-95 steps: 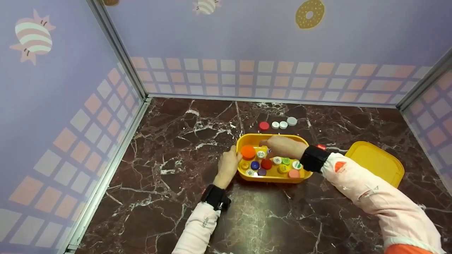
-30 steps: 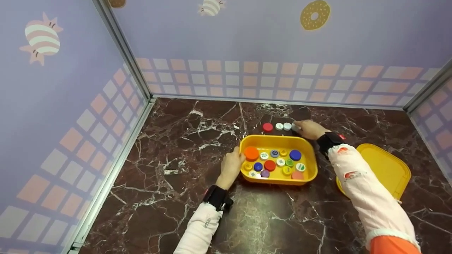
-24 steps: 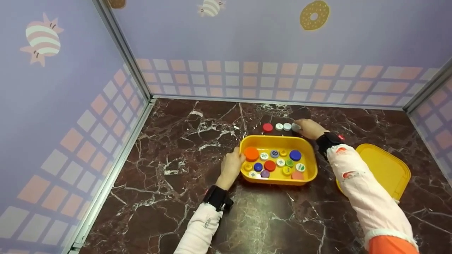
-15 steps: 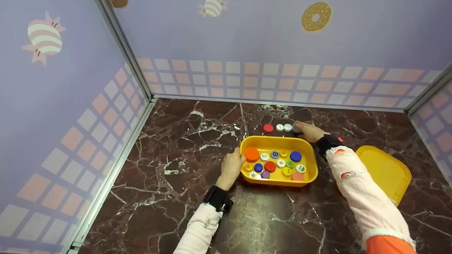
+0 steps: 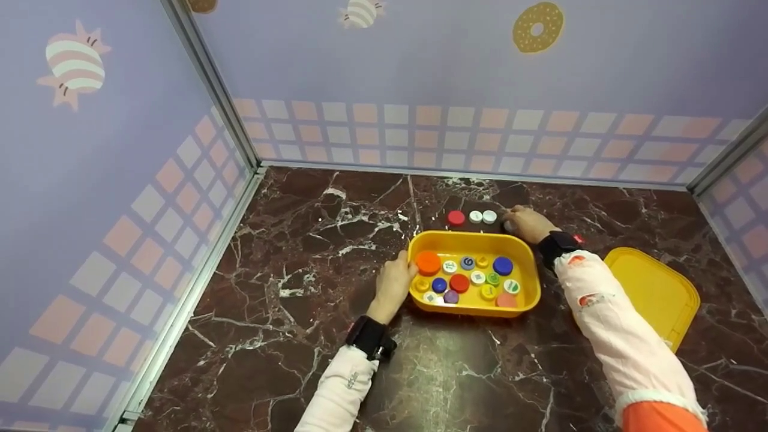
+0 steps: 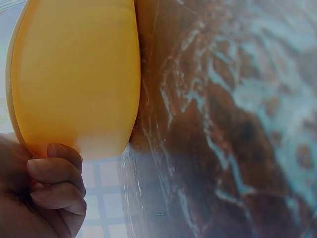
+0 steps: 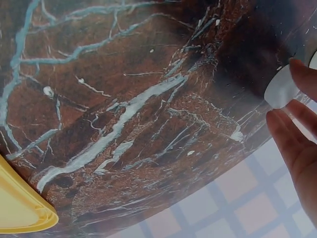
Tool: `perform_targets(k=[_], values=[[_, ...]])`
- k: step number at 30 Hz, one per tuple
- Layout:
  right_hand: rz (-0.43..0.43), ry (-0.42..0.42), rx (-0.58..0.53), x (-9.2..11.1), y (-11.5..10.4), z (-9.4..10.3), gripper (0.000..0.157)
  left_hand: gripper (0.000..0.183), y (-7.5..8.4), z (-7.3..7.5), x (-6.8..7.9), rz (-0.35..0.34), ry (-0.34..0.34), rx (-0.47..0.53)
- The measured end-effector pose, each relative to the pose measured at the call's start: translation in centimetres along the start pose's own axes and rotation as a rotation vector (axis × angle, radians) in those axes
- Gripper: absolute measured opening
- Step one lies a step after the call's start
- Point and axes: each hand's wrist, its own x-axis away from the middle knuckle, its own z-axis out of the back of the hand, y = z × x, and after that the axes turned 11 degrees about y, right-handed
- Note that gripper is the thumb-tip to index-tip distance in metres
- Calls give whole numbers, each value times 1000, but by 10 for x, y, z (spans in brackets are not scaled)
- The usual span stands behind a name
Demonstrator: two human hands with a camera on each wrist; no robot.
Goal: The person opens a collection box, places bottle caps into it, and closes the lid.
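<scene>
The right grip pinches a whitish cap between thumb and fingers, at the counter; whether the cap rests on the surface is hard to tell. Just left of this grip sits a white cap, a second white cap right beside it, and a red cap a little farther along, apart from them. On the near side of the right grip stands the yellow box, its other end held by the left grip, fingers curled at the rim. Inside, an orange cap lies nearest the left grip, a blue cap nearest the right, with smaller caps in several colours between. Nearer the person and right of the right grip lies a yellow lid, partly under the right sleeve. Well beyond both grips rises the lilac wall.
</scene>
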Motion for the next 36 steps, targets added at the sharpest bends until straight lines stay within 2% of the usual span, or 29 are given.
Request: perform_targets(k=[4,9,12,16,20,27,31,36], values=[[-3,4,-16,1,1,1,17,12,0,0,0,14,-11,-2],[58,33,-92,3,4,3,14,12,1,-1,0,0,19,-6],[66,19,-130,5,6,7,16,12,2,-1,1,3,19,-5],[-43,-21,-133,4,4,15,17,12,1,-1,1,19,0,-5],[-113,0,-117,1,2,27,21,12,0,-2,1,29,-4,-7],[-54,65,-145,-6,-10,48,23,11,1,-2,1,35,-9,-8],[-16,49,-138,-9,-26,58,26,12,1,-2,1,34,-3,-6],[101,24,-123,-10,-49,67,28,12,0,-3,1,20,9,-11]])
